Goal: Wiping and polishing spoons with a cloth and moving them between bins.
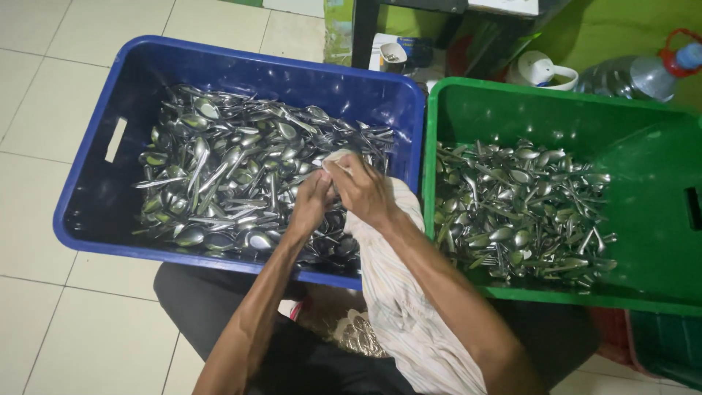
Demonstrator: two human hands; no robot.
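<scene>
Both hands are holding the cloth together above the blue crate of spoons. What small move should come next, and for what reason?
Probably keep rubbing the piece inside the striped cloth, then place it in the green crate. The left hand and right hand pinch the cloth together over the blue crate, and whatever they wrap is hidden. The green crate already holds similar cutlery.

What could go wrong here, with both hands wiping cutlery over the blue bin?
1. The cloth hides the piece held between the left hand and right hand; fork tines could prick a finger.
2. A loose grip might drop the piece back into the blue bin, mixing it with the heap.
3. The cloth trails over the bin rim and could snag cutlery.
</scene>
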